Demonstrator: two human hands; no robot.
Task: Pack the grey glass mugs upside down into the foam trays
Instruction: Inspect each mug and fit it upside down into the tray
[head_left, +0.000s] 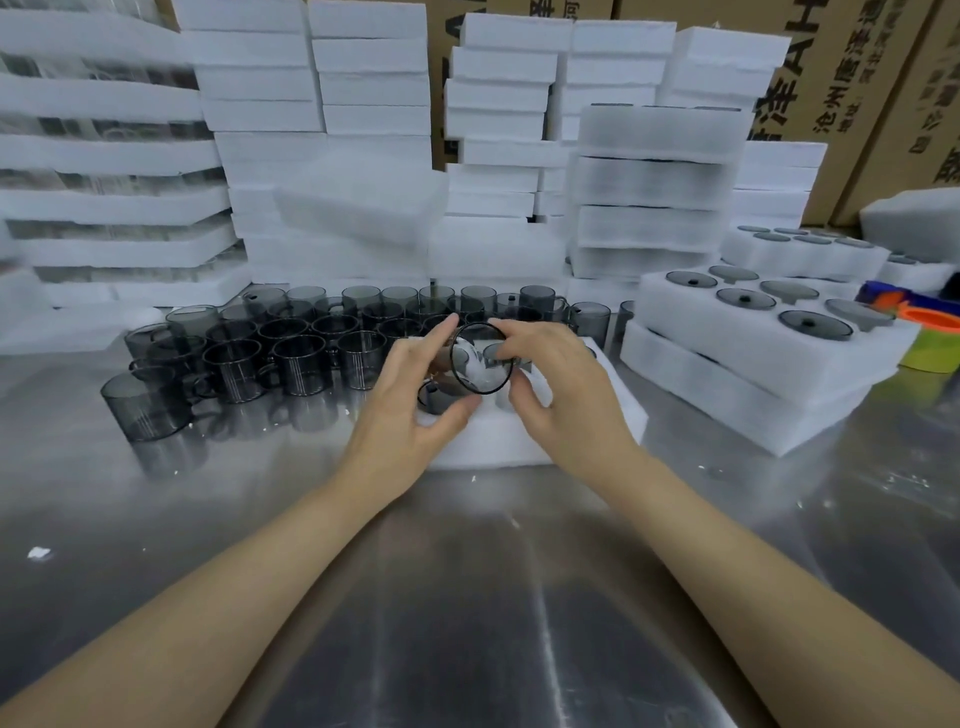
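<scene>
L hand (410, 410), R hand (566, 387) round blurry mug (477, 364)

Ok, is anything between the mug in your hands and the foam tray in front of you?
Nothing visible does. The left hand and right hand hold the mug over the foam tray, mouth tilted toward the camera. The hands hide most pockets, so a free one cannot be confirmed.

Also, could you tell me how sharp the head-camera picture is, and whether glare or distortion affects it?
Head view: the grey glass mug held between the left hand and right hand shows a crisp rim; the white foam tray stacks behind are smeared and soft; the shiny metal table carries broad glare streaks; the wide-angle lens tilts and bows the stacks towards the left edge.
</scene>
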